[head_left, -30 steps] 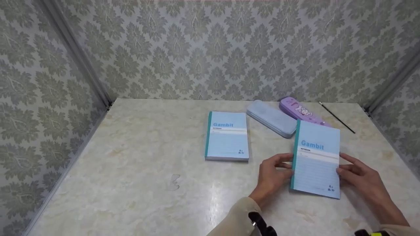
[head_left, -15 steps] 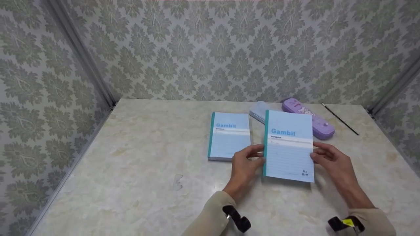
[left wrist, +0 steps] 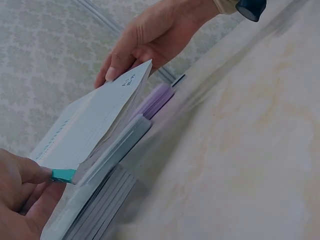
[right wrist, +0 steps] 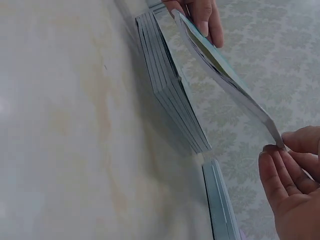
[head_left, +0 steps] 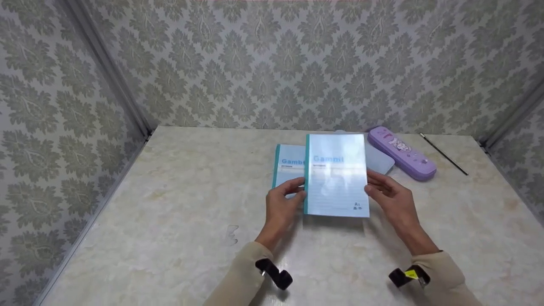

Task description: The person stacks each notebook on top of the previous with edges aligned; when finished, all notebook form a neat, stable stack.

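Observation:
Between both hands a light-blue "Gambit" notebook (head_left: 335, 182) is held up off the table, cover facing up. My left hand (head_left: 282, 208) pinches its teal spine edge; my right hand (head_left: 395, 204) pinches the opposite edge between thumb and fingers. In the right wrist view its pages (right wrist: 220, 75) sag slightly apart. Behind and to its left lies a stack of like notebooks (head_left: 290, 163), partly covered in the head view by the held one. The right wrist view shows the several layers of that stack (right wrist: 167, 85), with a gap below the held notebook.
A pale blue case (head_left: 379, 160) lies behind the held notebook, partly hidden. Beside it sit a purple pencil case (head_left: 401, 153) and a dark pencil (head_left: 443, 154). Patterned walls enclose the marbled table (head_left: 170, 212) at the back and sides.
Both hands have carried the notebook left and away from me, from the right side of the table to partly over the notebook stack. The purple case is uncovered now.

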A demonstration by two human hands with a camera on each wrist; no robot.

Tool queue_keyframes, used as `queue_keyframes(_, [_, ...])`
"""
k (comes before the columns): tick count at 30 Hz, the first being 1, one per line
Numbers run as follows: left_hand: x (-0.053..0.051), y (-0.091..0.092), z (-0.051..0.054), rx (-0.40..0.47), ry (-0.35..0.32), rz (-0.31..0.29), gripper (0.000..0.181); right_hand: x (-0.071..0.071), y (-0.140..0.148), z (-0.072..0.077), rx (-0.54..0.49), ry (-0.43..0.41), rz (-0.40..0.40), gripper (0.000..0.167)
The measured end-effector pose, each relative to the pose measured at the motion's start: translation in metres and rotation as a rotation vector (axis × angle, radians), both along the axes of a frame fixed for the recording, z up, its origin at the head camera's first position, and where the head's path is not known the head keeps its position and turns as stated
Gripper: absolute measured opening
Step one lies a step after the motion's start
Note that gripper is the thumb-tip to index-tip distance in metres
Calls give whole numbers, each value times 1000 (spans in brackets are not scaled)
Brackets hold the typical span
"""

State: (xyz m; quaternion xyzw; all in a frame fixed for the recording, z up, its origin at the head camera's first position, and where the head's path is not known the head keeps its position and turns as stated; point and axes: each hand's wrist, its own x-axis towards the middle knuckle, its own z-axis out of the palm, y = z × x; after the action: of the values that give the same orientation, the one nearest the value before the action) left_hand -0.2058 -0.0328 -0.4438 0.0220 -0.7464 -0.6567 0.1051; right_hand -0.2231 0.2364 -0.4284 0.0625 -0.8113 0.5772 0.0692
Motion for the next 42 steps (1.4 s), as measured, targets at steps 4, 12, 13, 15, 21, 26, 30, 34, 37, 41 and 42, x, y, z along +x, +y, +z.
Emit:
queue_keyframes(4, [-2,-15,0,-28,14,14,32,-4,-15,-2,-3,8,4,52])
queue_keyframes(12, [-11,-38,1,-91,-16,47,34,-17,-41,-5,-81,53,18,47])
queue_keyframes(13, [-12,-41,0,-95,-18,49,34,-19,-44,-5,-72,55,19,46])
queue_keyframes(15, [-15,-47,-1,-104,-13,52,34,-21,-50,-5,-65,61,20,45])
queue_keyframes(21, [-22,-60,-1,-127,-20,51,33,-28,-65,-9,-51,96,24,39])
queue_keyframes(26, [-27,-66,0,-155,-79,56,35,-33,-73,-14,-43,95,23,37])
queue_keyframes(30, [-30,-67,-2,-162,-138,66,37,-36,-76,-16,-3,51,26,39])
queue_keyframes(34, [-33,-67,-4,-161,-164,68,36,-38,-77,-19,46,-1,40,42])
queue_keyframes(37, [-35,-68,-5,-178,-161,62,34,-40,-77,-22,78,-12,47,43])
queue_keyframes(41, [-38,-69,-3,-216,-163,47,35,-42,-78,-25,124,-14,54,44])
queue_keyframes(42, [-38,-69,-3,-224,-166,44,36,-42,-78,-26,138,-12,58,44])
